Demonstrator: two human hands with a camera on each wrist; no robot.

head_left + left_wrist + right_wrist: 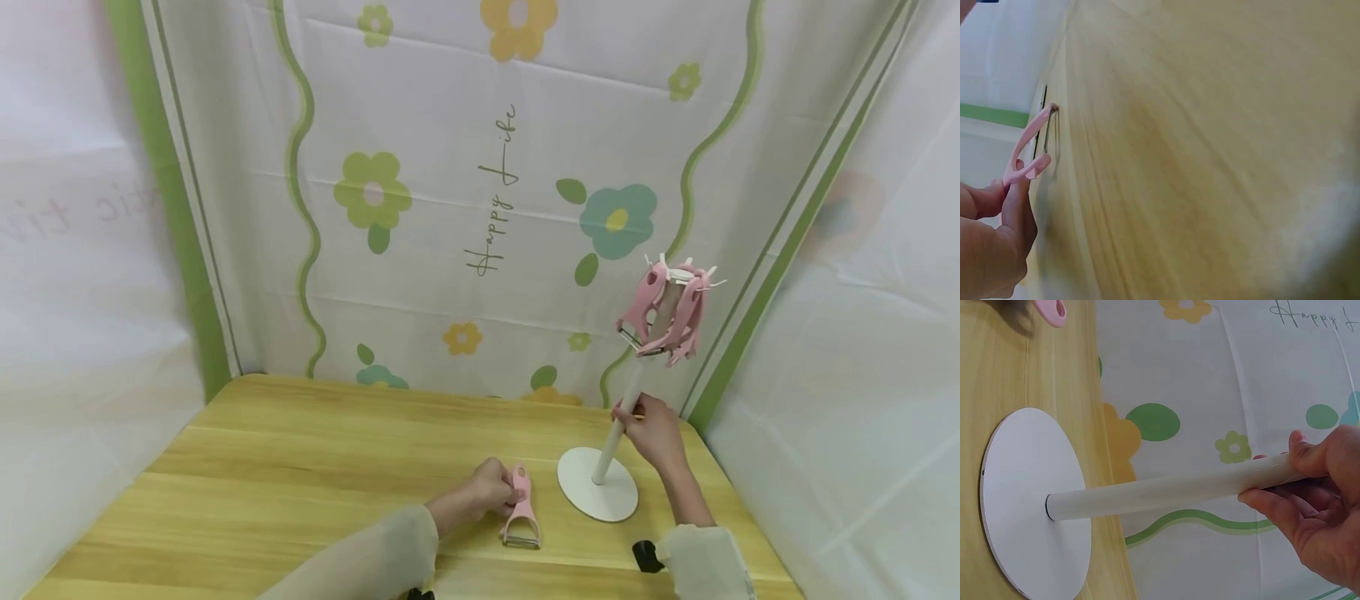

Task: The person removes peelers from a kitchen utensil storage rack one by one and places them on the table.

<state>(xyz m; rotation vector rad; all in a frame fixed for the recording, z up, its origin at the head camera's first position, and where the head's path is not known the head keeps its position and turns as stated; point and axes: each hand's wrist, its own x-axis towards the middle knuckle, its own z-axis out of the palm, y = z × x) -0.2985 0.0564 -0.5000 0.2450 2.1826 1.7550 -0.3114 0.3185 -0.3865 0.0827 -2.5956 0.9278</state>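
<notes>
My left hand (489,490) pinches a pink peeler (521,505) by its handle, low over the wooden table. The peeler's metal blade faces the near side; in the left wrist view its forked head (1022,145) comes close to the tabletop. With thumb and fingers, my right hand (656,432) grips the white pole (1172,492) of a stand partway up. Its round white base (1029,481) stands on the table right of the held peeler. Several pink peelers (645,302) hang from white hooks (681,273) at the stand's top, overlapping one another.
The wooden table (315,467) runs back to a white curtain (427,283) with flowers and lettering. More white cloth closes in both sides, the right cloth (847,400) near my right arm. Black wrist gear (647,557) sits by my right sleeve.
</notes>
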